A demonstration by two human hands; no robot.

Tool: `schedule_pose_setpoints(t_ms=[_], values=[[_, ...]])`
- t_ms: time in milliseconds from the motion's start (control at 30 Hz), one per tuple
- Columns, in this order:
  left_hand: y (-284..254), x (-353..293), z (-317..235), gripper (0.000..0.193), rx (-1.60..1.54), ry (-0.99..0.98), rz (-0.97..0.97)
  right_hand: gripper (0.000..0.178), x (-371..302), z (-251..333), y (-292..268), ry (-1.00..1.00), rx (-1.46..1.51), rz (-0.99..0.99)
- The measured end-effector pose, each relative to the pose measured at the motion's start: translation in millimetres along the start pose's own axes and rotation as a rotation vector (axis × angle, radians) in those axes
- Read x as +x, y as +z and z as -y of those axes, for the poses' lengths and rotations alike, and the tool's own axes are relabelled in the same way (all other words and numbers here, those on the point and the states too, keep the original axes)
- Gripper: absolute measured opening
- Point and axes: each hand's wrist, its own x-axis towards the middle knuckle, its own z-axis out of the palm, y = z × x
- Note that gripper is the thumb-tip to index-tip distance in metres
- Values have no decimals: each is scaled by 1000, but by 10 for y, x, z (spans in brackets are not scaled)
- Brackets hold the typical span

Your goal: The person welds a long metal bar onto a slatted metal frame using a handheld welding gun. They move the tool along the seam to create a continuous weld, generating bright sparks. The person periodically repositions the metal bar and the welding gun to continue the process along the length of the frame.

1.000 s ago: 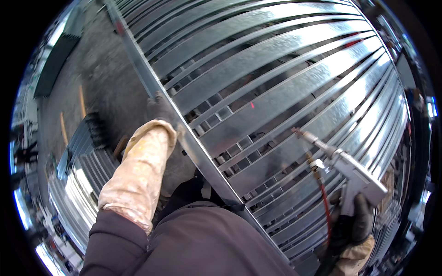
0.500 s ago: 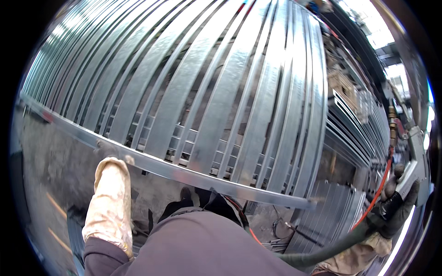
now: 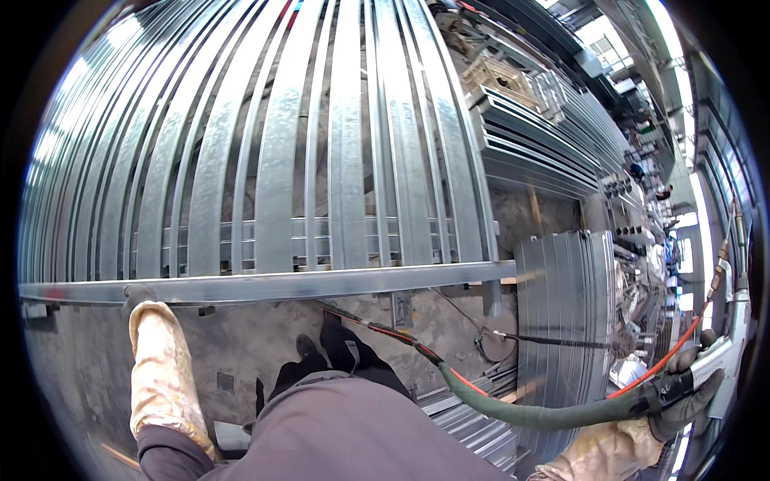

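A galvanized metal frame (image 3: 377,278) with many parallel slats spans the left and middle of the view. My left hand (image 3: 139,297), in a dark glove with a pale stained sleeve guard, is at the near rail's lower edge; its fingers are mostly hidden. At the far right, my right hand (image 3: 690,393), gloved too, is wrapped round the grip of a grey welding gun (image 3: 728,353). Its nozzle end points upward, well away from the slats. A thick green-sheathed hose (image 3: 521,413) and an orange cable (image 3: 670,361) run from the gun.
Stacked metal sections (image 3: 561,321) lie right of the frame, with more piled profiles (image 3: 537,144) behind them. A wooden crate (image 3: 501,80) sits by that pile. Hoses cross the concrete floor (image 3: 449,329) near my feet. A black cable (image 3: 553,341) lies over the stack.
My view has turned rightward, so the frame sits further left and its near rail looks level. My left hand stays by the rail. My right hand still holds the welding gun, now lower in view.
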Motion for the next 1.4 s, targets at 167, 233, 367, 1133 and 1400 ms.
schedule_pose_setpoints(t_ms=[167,233,367,1133,1400], values=[[-117,27,-30,75,111,53,76,58,-78,86,-622,-20,-66,-123],[-154,64,36,77,188,74,120,59,-38,9,-868,-18,-37,-113],[-474,440,160,86,286,265,250,59,183,-379,-1247,-11,21,-198],[-1514,-7816,2473,43,-68,930,1262,62,1980,-3162,-1964,9,395,80],[-1248,-9263,2531,63,174,1174,1769,74,2584,-3388,-2126,-46,554,282]])
